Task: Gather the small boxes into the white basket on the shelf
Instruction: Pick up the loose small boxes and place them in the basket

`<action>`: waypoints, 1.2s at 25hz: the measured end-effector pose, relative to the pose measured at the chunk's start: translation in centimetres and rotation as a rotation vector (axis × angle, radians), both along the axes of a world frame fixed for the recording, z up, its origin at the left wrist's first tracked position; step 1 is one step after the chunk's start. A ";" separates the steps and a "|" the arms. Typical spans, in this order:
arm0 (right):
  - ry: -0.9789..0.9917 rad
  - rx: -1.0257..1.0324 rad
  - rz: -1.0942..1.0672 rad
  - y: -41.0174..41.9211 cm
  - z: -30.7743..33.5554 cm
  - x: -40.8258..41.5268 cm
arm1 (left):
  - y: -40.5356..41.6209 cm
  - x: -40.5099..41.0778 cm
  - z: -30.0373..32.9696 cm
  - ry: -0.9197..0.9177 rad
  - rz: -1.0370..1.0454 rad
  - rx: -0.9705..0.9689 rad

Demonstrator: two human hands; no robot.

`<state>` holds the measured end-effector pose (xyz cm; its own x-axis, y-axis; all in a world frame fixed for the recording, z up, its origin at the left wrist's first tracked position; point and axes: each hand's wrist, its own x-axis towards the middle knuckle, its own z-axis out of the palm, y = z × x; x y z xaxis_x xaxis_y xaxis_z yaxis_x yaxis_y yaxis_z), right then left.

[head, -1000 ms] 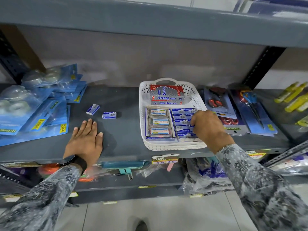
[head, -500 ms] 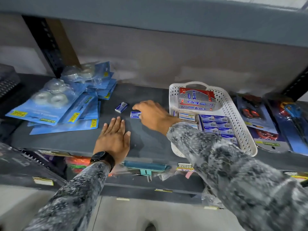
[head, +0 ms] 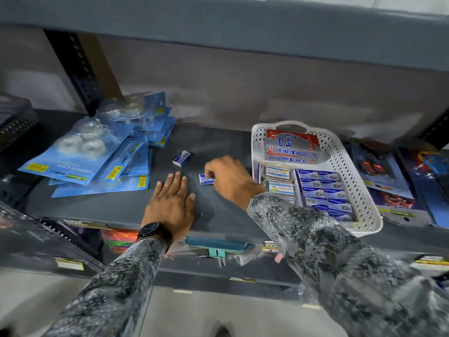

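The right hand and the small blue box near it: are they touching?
Touching. In the head view the fingers of the right hand close on the small blue box.

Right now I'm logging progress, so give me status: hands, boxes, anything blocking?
Right hand closing on near small box; left hand flat on shelf. Second box loose. White basket path clear.

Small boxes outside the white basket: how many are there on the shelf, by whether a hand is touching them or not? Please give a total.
Under the fingers of the right hand, still on the shelf: 1, the small box
Lying free, untouched: 1, the loose box
Total outside the white basket: 2
The left hand rests flat, holding nothing.
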<state>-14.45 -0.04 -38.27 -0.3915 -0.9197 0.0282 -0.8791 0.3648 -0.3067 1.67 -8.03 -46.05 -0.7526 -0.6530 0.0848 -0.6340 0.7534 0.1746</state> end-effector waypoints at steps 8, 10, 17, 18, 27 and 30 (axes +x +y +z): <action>-0.229 -0.312 -0.300 13.8 4.3 -2.4 | 0.0 -0.4 -0.2 -0.022 -0.011 0.000; -0.147 -0.197 -0.427 17.6 4.6 -4.2 | -0.2 -0.3 -0.1 -0.038 -0.005 -0.004; 0.042 0.251 -0.575 22.7 3.8 -7.3 | -0.3 -0.3 -0.2 -0.065 -0.014 -0.032; 0.034 0.262 -0.568 22.6 3.8 -7.1 | -0.3 -0.3 -0.2 -0.063 -0.013 -0.031; 0.100 0.241 -0.557 21.5 2.0 -7.4 | -0.4 -0.3 -0.4 -0.054 -0.008 -0.041; 0.091 0.242 -0.557 21.2 1.2 -7.9 | -0.4 -0.3 -0.4 -0.060 -0.012 -0.035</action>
<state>-22.32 21.19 -37.07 -0.8212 -0.5619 -0.0996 -0.5549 0.8270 -0.0904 1.36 -8.48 -46.46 -0.7645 -0.6416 0.0623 -0.6336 0.7658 0.1101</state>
